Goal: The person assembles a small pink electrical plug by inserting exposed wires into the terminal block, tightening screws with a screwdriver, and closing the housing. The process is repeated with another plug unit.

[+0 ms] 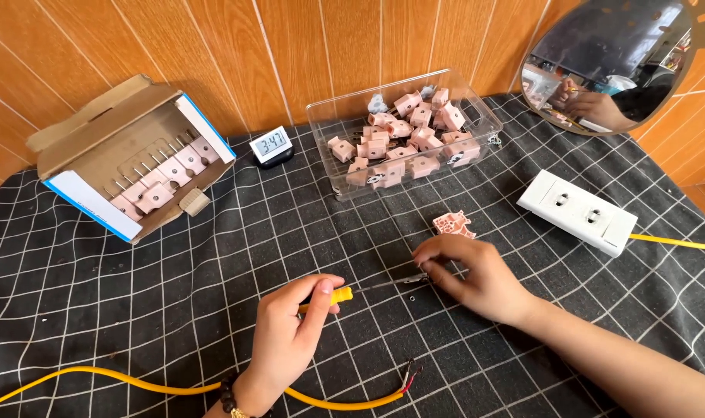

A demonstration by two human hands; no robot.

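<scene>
On a black cloth (136, 263) with a white grid, we saw the left hand (287, 337) closed around the yellow handle of a screwdriver (368, 289), its thin shaft pointing right toward the other hand. The right hand (472, 275) rested on the cloth with its fingertips pinched together at the screwdriver's tip; what they gripped was too small for us to make out. Just beyond the right hand lay a pink plug part (454, 224), flat on the cloth. A yellow cable (136, 381) curved along the near edge below the left hand, its stripped red and black wire ends bare. Farther back stood a clear plastic tub (476, 104) heaped with pink plugs (403, 135), and to its left an open cardboard box (97, 155) holding rows of the same plugs. A small digital clock (270, 145) sat between them. A white double socket (577, 211) with its own yellow lead lay to the right, near a round mirror (608, 62) leaning on the wooden wall.
</scene>
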